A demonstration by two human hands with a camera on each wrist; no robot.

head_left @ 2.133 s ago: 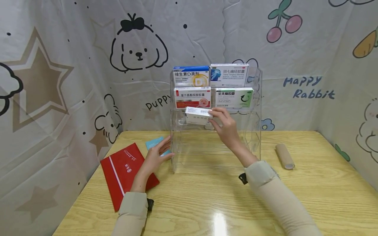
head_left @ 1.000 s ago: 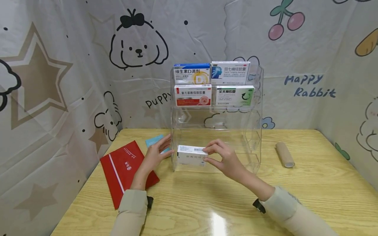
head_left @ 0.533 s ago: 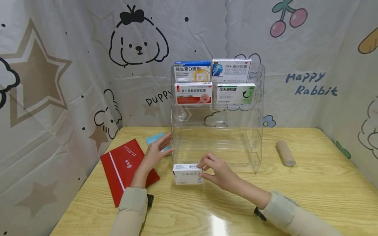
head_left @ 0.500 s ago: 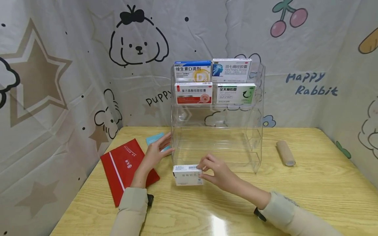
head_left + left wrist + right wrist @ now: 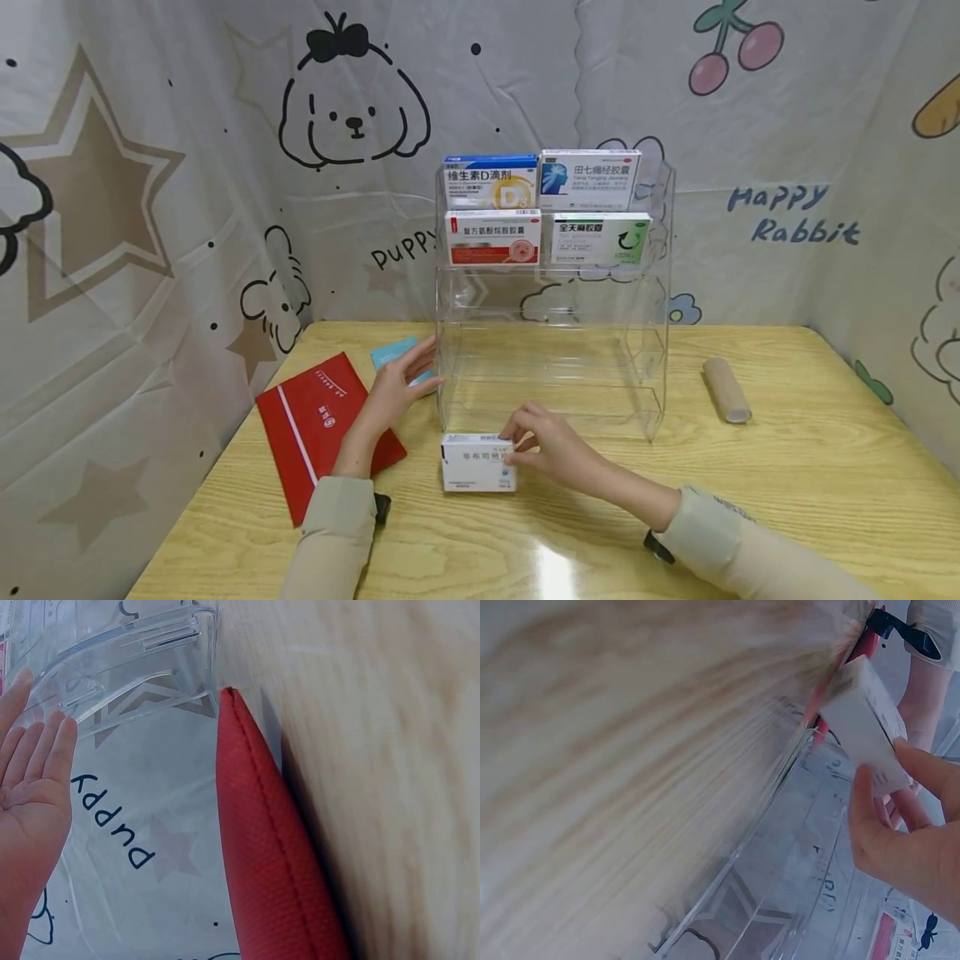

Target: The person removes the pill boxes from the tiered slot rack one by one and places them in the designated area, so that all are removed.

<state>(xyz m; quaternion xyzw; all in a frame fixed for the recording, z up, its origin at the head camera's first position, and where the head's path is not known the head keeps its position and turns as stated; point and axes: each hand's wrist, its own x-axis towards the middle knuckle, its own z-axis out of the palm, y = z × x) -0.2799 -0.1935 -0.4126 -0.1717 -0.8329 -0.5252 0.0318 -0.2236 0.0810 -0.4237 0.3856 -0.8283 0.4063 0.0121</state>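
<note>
A white medicine box (image 5: pixel 474 473) with a printed front is just in front of the clear display rack (image 5: pixel 551 379). My right hand (image 5: pixel 558 454) pinches the box by its right end, thumb in front and fingers behind. In the right wrist view the box (image 5: pixel 859 724) sits between thumb and fingertips. I cannot tell whether its lower edge touches the table. My left hand (image 5: pixel 388 398) is at the rack's left side with its fingers extended, seemingly resting against it; the left wrist view shows the hand (image 5: pixel 36 799) with nothing in its palm.
Upper tiers hold a vitamin D box (image 5: pixel 487 185), a blue-head box (image 5: pixel 588 182), a red-and-white box (image 5: pixel 493 239) and a green-and-white box (image 5: pixel 600 240). On the table lie a red pouch (image 5: pixel 326 417), a light-blue packet (image 5: pixel 392 352) and a cardboard tube (image 5: pixel 724 392).
My right hand has carried the white box down from the rack's middle tier to in front of its base; the box face now tilts upward more. The left hand has stayed at the rack's side.
</note>
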